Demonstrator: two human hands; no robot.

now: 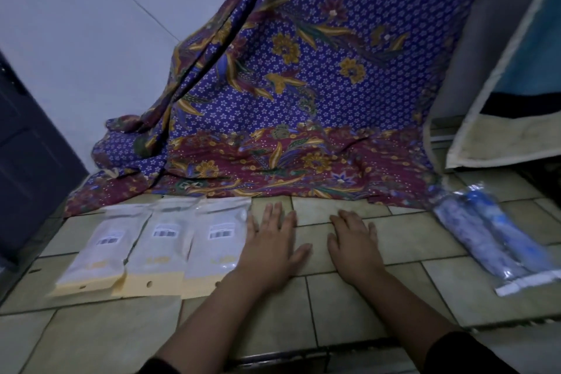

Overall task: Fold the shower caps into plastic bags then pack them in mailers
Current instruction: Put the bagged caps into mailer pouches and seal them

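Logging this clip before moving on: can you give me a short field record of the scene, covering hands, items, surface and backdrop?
left hand: flat on the tiles, fingers spread, holding nothing
right hand: flat on the tiles, holding nothing
mailers: three pale pouches in a row, left of the hands
plastic bags: clear packs with blue contents, far right
surface: tiled floor
backdrop: patterned cloth draped behind
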